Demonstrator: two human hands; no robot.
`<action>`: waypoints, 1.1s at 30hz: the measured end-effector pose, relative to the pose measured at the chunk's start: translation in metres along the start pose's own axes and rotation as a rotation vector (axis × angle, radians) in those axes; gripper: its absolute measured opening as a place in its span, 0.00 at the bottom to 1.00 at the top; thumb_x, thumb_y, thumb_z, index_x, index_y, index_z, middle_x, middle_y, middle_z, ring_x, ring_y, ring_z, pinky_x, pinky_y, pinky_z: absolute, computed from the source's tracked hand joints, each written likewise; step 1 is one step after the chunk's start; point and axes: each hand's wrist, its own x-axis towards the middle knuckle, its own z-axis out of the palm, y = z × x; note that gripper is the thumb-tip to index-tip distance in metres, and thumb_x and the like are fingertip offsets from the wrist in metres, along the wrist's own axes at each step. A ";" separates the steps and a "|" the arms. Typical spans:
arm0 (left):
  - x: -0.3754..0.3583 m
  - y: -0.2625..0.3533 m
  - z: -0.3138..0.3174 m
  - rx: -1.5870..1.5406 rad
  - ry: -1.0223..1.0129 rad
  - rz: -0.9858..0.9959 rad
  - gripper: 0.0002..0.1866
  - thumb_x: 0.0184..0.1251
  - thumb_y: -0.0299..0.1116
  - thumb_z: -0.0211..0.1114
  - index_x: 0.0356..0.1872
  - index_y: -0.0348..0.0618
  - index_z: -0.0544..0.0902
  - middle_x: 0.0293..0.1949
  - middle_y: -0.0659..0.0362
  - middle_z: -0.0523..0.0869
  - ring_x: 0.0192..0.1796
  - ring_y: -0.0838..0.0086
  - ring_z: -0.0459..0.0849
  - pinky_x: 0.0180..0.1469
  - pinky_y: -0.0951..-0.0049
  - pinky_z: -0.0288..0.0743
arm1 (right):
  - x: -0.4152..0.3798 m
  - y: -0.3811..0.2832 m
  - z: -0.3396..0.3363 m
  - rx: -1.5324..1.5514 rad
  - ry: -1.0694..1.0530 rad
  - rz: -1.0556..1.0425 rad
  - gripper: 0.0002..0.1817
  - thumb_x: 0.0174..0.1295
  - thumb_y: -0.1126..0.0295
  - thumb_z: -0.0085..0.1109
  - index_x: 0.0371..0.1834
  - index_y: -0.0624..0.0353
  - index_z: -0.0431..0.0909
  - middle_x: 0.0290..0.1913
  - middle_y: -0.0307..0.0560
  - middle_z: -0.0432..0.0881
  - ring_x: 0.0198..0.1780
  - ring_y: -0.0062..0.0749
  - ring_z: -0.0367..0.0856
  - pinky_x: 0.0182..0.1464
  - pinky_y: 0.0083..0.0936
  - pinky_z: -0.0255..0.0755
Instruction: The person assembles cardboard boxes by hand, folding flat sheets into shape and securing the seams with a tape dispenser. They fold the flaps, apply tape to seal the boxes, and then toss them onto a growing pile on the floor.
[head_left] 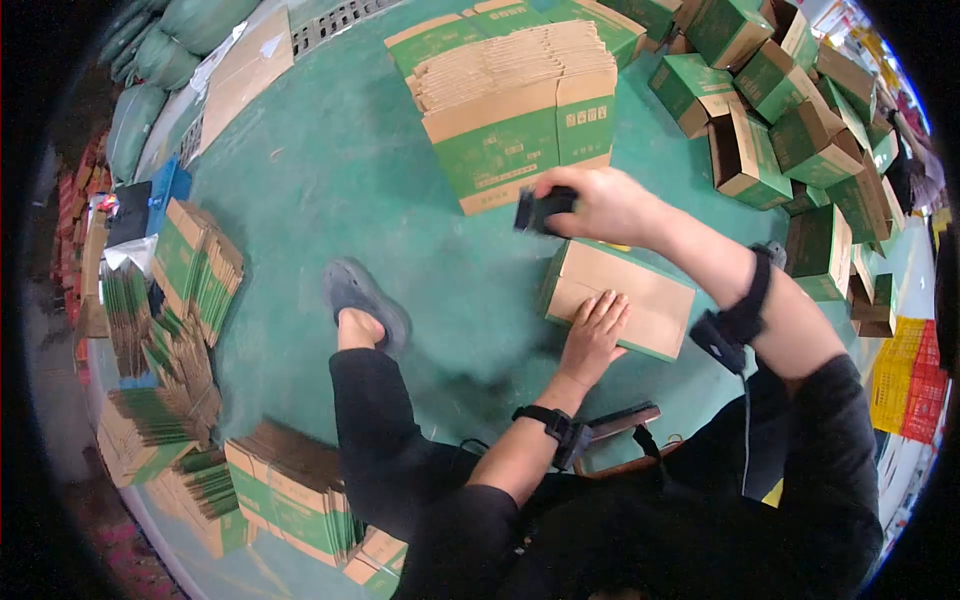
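Clutching a dark tape dispenser [543,209], our right hand [603,205] hangs just above the far edge of the carton, fingers wrapped tight around the tool; it is blurred, so we cannot tell more about it. Our left hand [594,335] lies flat, palm down and fingers spread, pressing on the brown top flaps of the green carton [625,297], grasping nothing. That carton sits on the green floor [330,170] right in front of us, between our two arms. Both wrists carry black bands, and the right forearm wears a black strapped device [735,325].

Moving outward, our left foot in a grey shoe [362,295] rests on the floor left of the carton, well apart from it. Beyond the right hand stands a thick stack of flattened cartons [515,105], brown edges up, green printed faces toward us. At the upper right we see a heap of made-up green boxes [790,110], tumbled against each other. At the left and lower left, more bundles of flat cartons [200,290] lean and fan out along the floor's edge.
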 end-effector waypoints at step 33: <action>0.097 -0.018 0.000 0.337 -0.028 -0.818 0.40 0.58 0.57 0.53 0.59 0.30 0.57 0.49 0.38 0.71 0.50 0.48 0.72 0.51 0.56 0.67 | -0.342 0.209 -0.028 0.491 -0.126 0.343 0.19 0.45 0.67 0.63 0.44 0.53 0.77 0.32 0.44 0.82 0.33 0.31 0.82 0.39 0.24 0.74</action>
